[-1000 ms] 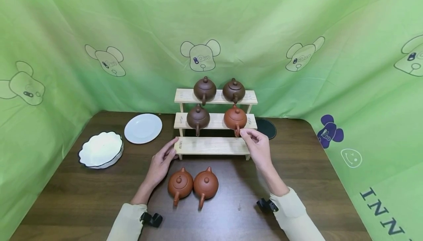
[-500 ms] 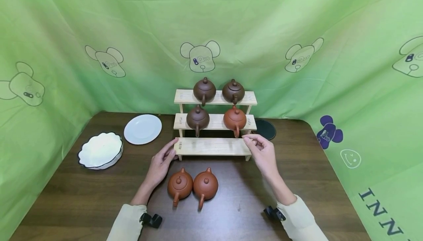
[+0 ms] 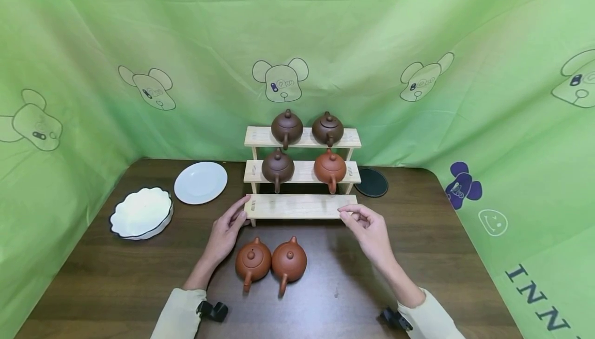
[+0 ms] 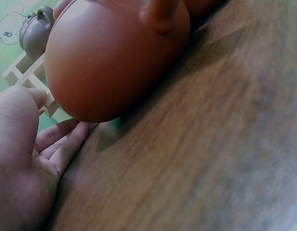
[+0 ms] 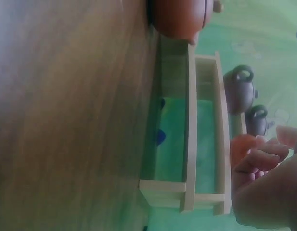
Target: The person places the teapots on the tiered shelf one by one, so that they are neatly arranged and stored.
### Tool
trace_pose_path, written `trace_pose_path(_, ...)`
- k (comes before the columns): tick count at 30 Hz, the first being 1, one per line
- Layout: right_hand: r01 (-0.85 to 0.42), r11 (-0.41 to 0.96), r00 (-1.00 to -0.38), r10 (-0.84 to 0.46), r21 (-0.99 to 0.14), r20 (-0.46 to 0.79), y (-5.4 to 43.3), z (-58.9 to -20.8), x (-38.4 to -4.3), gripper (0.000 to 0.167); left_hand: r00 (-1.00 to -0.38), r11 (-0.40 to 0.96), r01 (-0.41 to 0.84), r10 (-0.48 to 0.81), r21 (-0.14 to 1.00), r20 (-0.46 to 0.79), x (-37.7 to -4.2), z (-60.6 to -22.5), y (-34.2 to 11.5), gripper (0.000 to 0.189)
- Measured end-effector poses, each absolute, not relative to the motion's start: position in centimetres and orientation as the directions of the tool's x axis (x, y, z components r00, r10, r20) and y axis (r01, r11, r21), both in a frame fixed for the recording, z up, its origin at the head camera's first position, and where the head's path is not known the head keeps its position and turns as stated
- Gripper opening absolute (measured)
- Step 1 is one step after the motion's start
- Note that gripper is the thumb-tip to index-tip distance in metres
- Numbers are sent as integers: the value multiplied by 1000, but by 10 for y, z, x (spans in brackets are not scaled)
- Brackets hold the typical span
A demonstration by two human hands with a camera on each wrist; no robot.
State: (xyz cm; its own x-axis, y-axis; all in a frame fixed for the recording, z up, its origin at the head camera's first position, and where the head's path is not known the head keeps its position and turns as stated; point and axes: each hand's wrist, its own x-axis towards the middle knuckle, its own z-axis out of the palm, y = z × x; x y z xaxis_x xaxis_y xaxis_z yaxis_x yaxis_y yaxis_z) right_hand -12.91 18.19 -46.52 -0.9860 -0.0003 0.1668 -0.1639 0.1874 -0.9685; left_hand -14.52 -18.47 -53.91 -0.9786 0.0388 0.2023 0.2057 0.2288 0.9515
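Teapots [image 3: 289,262], two reddish ones, stand side by side on the table [image 3: 446,261] before the front edge of the rack [image 3: 297,205]. The left hand [image 3: 225,233] touches its left end, grip relaxed; the right hand [image 3: 370,231], loosely curled, its grip holding nothing, is at the front right corner. Behind, the middle tier bears a dark teapot [image 3: 277,163] and a reddish teapot [image 3: 329,164]; two dark teapots [image 3: 286,127] top it.

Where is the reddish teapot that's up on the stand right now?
In the head view, the reddish teapot sits toward the right end of the middle shelf of the wooden stand, with a dark brown teapot to its left.
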Motion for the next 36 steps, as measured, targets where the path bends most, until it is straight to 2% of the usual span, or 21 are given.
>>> trace_pose_path(6,-152,160,-988,-44,-975,147,181,-471,-115,15,-976,207,219,48,954,214,-146,-541,-185,44)
trace_pose_path(12,-149,129,-984,-122,-980,133,179,-479,-101,18,-955,182,297,57,937,291,-149,-549,-187,43)
trace_pose_path(22,-111,84,-969,-229,-990,89,176,-489,-85,21,-977,210,213,55,954,206,-149,-547,-187,44)
trace_pose_path(30,-100,76,-952,-299,-992,73,169,-493,-76,18,-955,211,298,63,931,291,-147,-547,-188,44)
trace_pose_path(36,-86,75,-934,-354,-993,54,161,-495,-69,17,-954,244,299,47,922,297,-149,-551,-189,43)
